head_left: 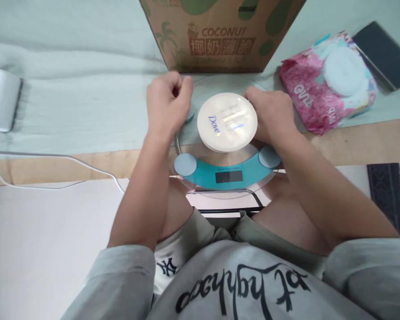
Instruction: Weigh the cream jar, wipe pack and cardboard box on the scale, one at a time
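Observation:
A round cream-coloured Dove jar (227, 122), lid facing up, is above the glass bathroom scale. My right hand (273, 113) is closed at the jar's right side, its fingers partly hidden behind the jar. On the left, my left hand (169, 104) is curled into a fist over the scale's far left part, thumb against the fingers. Whatever it may hold is hidden. The bathroom scale (203, 174) has a turquoise band, round grey pads and a dark display with no digits visible. It overhangs the near edge, above my thighs.
A cardboard coconut box (220, 49) stands just beyond the scale. To the right lie a pink wipes pack (320, 89) and a dark phone-like slab (385, 55). At far left sits a white device (2, 100), with a white cable (63, 156) along the wooden edge.

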Demonstrator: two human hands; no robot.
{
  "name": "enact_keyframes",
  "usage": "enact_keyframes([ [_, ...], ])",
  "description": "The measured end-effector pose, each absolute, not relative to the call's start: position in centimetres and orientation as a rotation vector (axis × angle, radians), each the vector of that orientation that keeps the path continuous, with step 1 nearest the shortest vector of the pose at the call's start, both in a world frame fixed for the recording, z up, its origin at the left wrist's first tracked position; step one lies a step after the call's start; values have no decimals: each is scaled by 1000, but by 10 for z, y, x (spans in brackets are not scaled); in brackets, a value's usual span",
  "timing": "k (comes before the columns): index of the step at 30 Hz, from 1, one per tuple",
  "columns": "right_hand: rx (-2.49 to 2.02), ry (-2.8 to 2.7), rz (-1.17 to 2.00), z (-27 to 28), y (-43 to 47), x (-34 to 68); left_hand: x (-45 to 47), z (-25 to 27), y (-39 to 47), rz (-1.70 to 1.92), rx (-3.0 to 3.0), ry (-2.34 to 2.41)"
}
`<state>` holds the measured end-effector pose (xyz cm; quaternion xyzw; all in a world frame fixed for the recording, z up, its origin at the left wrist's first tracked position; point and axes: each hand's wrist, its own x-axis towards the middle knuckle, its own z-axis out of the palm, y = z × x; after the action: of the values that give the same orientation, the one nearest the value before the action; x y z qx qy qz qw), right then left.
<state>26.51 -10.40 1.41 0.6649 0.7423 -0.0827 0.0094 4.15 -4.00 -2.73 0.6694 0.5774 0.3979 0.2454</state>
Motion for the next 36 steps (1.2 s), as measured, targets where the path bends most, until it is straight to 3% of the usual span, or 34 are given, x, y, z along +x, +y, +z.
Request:
enact_keyframes([
  [3, 2089, 2307, -241, 14, -103, 265, 38, -7, -56, 1282, 1876, 1091],
  [6, 2108, 2297, -241, 14, -103, 266, 41, 14, -79, 1048, 2091, 749],
  [9, 2104, 2298, -250, 14, -103, 266, 46, 21, -92, 784, 2234, 746],
  [14, 2191, 2229, -202, 7, -100, 264, 46, 8, -91, 694, 2325, 831],
  [18, 2208, 2228, -233, 0, -97, 265, 39, -5, -83, 768, 2393, 855],
  [21, 2182, 2286, -290, -1, -97, 268, 20, -15, -68, 1037, 2463, 898],
  [26, 2199, 2333, -375, -2, -96, 270, -49, -34, -18, 1575, 2417, 1359],
  [30, 2293, 2368, -511, -2, -91, 270, -93, -46, 17, 1327, 1870, 2205],
  [36, 2461, 2606, -649, 12, -85, 282, -99, -46, 17, 1194, 1404, 2477],
])
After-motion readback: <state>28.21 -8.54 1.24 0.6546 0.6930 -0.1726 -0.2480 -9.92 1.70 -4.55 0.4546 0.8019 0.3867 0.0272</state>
